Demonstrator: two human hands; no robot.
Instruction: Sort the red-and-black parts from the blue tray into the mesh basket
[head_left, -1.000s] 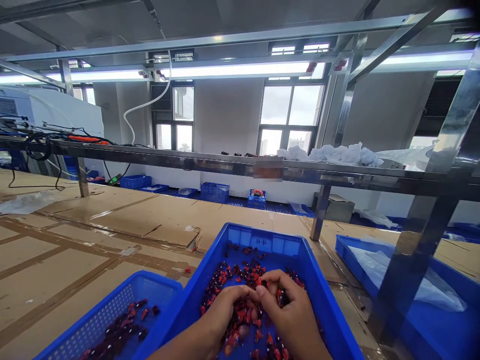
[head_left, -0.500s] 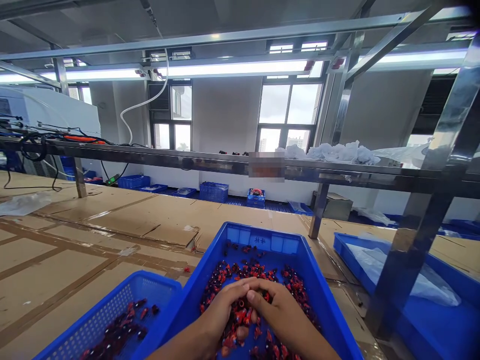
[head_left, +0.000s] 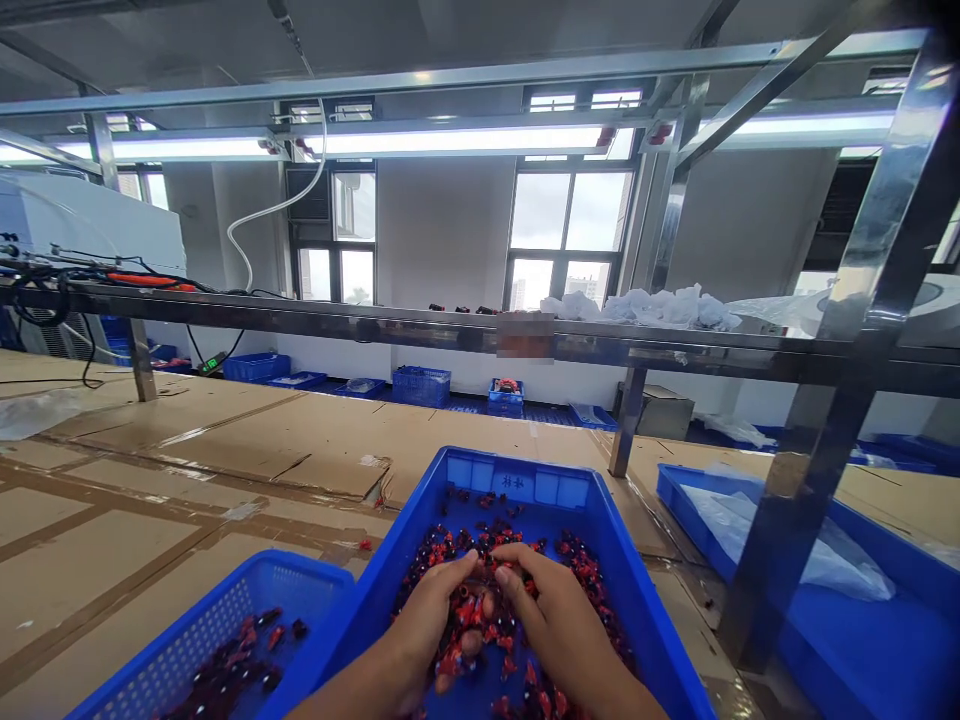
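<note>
Both my hands are over a deep blue plastic bin point(head_left: 651, 610) strewn with small glossy red and dark plastic parts point(head_left: 596, 575). My left hand point(head_left: 431, 615) is cupped, its fingertips curled up around a cluster of these small red parts. Close beside it, my right hand point(head_left: 551, 605) has its fingers bent and its thumb near the index finger. Whatever lies between those fingertips is too small and partly hidden to make out. A narrow gap separates the two thumbs.
Left of the bin, a perforated blue basket point(head_left: 300, 565) holds more red and dark parts. A larger blue tray point(head_left: 885, 640) with clear plastic bags point(head_left: 847, 560) stands right, behind a metal post point(head_left: 799, 510). Cardboard point(head_left: 247, 440) covers the table; a metal rail point(head_left: 360, 325) crosses above.
My hands have drawn slightly apart; before, their fingertips met over the parts. The view has shifted a little.
</note>
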